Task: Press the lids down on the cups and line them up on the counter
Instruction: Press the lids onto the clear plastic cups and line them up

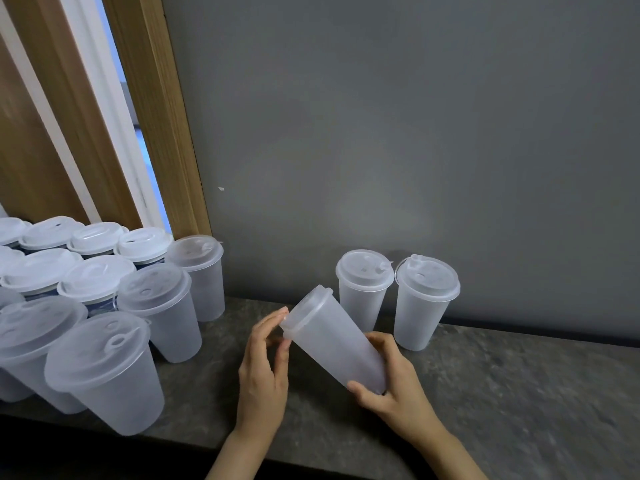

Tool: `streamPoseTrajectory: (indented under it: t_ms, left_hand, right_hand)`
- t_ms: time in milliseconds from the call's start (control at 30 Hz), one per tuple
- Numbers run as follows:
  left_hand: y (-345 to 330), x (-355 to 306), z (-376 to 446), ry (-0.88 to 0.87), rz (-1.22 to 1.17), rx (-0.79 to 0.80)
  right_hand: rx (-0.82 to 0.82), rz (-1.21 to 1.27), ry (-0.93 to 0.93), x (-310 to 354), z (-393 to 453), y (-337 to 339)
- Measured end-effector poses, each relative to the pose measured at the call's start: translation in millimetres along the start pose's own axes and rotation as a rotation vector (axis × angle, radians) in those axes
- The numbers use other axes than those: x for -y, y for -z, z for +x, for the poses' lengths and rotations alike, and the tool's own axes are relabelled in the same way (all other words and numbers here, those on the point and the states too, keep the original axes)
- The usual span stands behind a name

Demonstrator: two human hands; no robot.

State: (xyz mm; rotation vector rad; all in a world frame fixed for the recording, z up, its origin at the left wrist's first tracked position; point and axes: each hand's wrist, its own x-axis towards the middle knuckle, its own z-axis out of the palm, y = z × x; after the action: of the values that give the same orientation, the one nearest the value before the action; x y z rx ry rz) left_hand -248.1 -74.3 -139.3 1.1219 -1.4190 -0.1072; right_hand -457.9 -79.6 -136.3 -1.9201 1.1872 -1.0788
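Centrally, above the dark stone counter, a frosted plastic cup is held tilted, its lid pointing toward ten o'clock. The right hand grips the cup's base, thumb and fingers curled round it. The left hand touches the lid's rim with fingertips and thumb, fingers nearly straight. At two o'clock from the held cup, two lidded cups stand upright side by side against the grey wall. At nine o'clock, a cluster of lidded cups crowds the counter's left end.
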Motion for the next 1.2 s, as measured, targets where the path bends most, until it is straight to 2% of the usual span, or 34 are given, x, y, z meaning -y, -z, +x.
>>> streamPoseTrajectory:
  t_ms: [133, 267, 433, 733, 900, 1200]
  left_hand:
    - [0, -4, -1, 0.038, -0.06, -0.007]
    - [0, -4, -3, 0.007, -0.1, 0.017]
    - [0, -3, -3, -0.04, -0.025, 0.051]
    - [-1, -4, 10, -0.018, 0.025, 0.05]
    - [-2, -15, 26, -0.202, 0.09, 0.054]
    - [2, -14, 23, -0.041, 0.016, 0.109]
  right_hand:
    - [0.004, -0.107, 0.001, -3, 1, -3]
    - [-0.017, -0.104, 0.017, -1, 0, -1]
    - [0.082, -0.077, -0.031, 0, -1, 2]
    - [0.091, -0.064, -0.049, 2, 0, 0]
    - [0.079, -0.075, -0.036, 1, 0, -2]
    - [0.055, 0.084, -0.093, -1, -5, 5]
